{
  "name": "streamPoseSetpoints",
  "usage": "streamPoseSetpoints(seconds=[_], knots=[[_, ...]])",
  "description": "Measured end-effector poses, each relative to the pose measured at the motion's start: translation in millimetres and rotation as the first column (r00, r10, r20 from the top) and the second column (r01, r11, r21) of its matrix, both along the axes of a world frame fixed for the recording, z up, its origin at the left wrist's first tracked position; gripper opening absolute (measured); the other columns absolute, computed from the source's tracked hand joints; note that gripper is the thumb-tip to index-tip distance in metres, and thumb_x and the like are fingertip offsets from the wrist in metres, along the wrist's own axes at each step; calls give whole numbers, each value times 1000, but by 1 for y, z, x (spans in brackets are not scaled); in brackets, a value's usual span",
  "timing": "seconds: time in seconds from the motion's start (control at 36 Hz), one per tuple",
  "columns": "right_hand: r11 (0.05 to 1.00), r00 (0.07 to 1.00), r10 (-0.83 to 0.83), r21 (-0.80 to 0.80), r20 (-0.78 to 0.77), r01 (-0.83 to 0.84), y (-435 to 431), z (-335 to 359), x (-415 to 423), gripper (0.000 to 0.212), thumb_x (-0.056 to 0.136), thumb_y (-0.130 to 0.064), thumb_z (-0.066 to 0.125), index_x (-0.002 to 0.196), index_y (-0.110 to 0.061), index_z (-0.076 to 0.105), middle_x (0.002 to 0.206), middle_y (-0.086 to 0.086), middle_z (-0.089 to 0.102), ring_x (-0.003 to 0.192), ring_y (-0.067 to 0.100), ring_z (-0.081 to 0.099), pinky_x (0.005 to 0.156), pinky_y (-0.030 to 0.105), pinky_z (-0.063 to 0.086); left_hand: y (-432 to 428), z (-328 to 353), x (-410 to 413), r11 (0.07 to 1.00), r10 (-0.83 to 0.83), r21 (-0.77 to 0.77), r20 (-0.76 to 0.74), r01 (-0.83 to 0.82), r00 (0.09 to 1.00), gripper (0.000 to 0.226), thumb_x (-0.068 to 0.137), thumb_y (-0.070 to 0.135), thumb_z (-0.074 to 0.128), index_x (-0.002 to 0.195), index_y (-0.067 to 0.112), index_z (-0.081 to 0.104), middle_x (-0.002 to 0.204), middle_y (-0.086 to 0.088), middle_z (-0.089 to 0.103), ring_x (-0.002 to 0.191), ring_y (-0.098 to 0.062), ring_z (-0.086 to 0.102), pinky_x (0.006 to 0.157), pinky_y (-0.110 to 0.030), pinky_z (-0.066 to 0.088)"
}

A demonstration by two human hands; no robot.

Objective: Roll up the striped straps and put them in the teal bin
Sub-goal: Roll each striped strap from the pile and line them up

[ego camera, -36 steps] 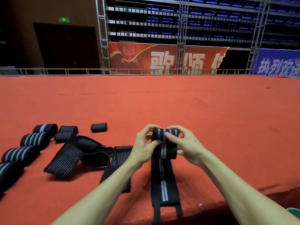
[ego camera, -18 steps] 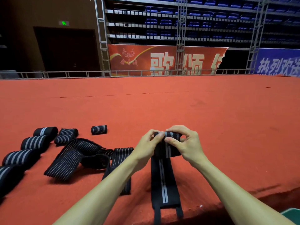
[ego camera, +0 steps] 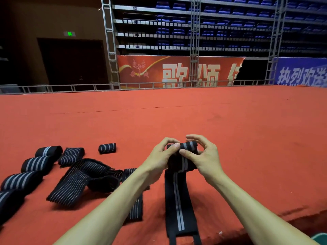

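A black strap with grey centre stripes [ego camera: 178,206] lies on the red carpet, its far end wound into a roll [ego camera: 188,147]. My left hand [ego camera: 159,160] and my right hand [ego camera: 203,156] both pinch that roll from either side. The loose tail runs toward me and hangs over the carpet edge. A corner of the teal bin [ego camera: 320,238] shows at the bottom right.
Several rolled striped straps [ego camera: 38,162] lie in a row at the left, with a small roll [ego camera: 107,148] further back. Unrolled thin-striped straps [ego camera: 76,181] sprawl left of my left forearm. The red carpet [ego camera: 230,129] stretches away to a metal railing [ego camera: 106,86].
The roll has grown a little and moved slightly toward me along the strap, and the flat tail has shortened. Both hands have kept hold of it.
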State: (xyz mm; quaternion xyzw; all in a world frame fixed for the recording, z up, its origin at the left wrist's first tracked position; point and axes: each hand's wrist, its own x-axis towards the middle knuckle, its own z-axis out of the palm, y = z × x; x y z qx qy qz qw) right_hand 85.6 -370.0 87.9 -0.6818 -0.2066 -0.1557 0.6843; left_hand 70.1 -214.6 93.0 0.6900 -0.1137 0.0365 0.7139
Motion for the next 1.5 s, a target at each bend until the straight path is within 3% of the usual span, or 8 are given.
streamPoseSetpoints(seconds=[0.17, 0.39, 0.67, 0.83, 1.06, 1.22, 1.42, 1.5], knots=[[989, 1000, -13, -146, 8, 14, 4, -2, 7, 40, 79, -26, 82, 113, -37, 62, 102, -10, 69, 102, 13, 65, 91, 41, 55, 2, 0, -1, 992, 71, -106, 61, -64, 996, 9, 96, 15, 61, 101, 22, 64, 88, -2, 66, 74, -11, 64, 66, -26, 51], [983, 973, 166, -58, -159, -177, 5, 7, 3, 54, 77, -8, 81, 121, -28, 58, 105, 10, 71, 98, 20, 69, 72, 23, 56, 15, -3, -3, 992, 119, -56, 162, -112, 979, 31, 92, 8, 67, 117, 26, 59, 110, -3, 63, 96, -20, 63, 75, -33, 54], [967, 945, 255, 39, -207, -252, 11, 3, 4, 41, 91, -11, 67, 124, -31, 55, 107, 11, 73, 97, 25, 70, 74, 38, 58, 19, -5, -3, 974, 173, 81, 335, -211, 926, 46, 82, -7, 69, 112, 25, 55, 109, 2, 62, 98, -10, 62, 78, -23, 53], [960, 947, 277, 0, -161, -281, 13, 4, 7, 32, 93, -14, 64, 120, -25, 50, 107, 9, 61, 96, 18, 62, 86, 35, 54, 13, -6, -2, 1000, -30, 1, 154, 30, 988, 41, 83, 18, 60, 118, 27, 40, 106, 1, 59, 95, -6, 60, 81, -23, 50], [908, 947, 251, -291, -201, -303, 15, 11, 5, 27, 102, -14, 46, 123, -21, 30, 106, 3, 51, 95, 12, 53, 83, 29, 47, 12, -8, 5, 997, -26, -69, -28, 24, 999, 23, 101, 20, 49, 119, 30, 40, 104, -1, 58, 91, -12, 60, 81, -29, 49], [933, 947, 218, -235, -236, -273, 13, -1, 3, 25, 98, -7, 49, 117, -13, 34, 101, 6, 51, 89, 12, 53, 79, 31, 47, 13, -12, 2, 996, -52, 69, -101, 59, 994, 31, 105, 21, 41, 132, 31, 33, 102, 1, 57, 83, -7, 59, 69, -22, 50], [943, 963, 172, -250, -207, -221, 21, -2, 2, 23, 95, -4, 47, 111, -14, 32, 93, 2, 47, 80, 9, 48, 70, 26, 43, 12, -13, 4, 990, -8, 142, -70, 18, 998, 49, 105, 25, 39, 143, 36, 11, 113, 1, 58, 105, -15, 60, 102, -38, 47], [942, 968, 149, -270, -202, -201, 18, -6, 3, 24, 94, -5, 48, 111, -14, 34, 93, 1, 47, 79, 9, 47, 67, 23, 43, 19, -16, 0, 985, -35, 168, -62, 45, 997, 45, 105, 24, 43, 144, 30, 21, 117, 1, 56, 103, -12, 60, 92, -32, 51]])
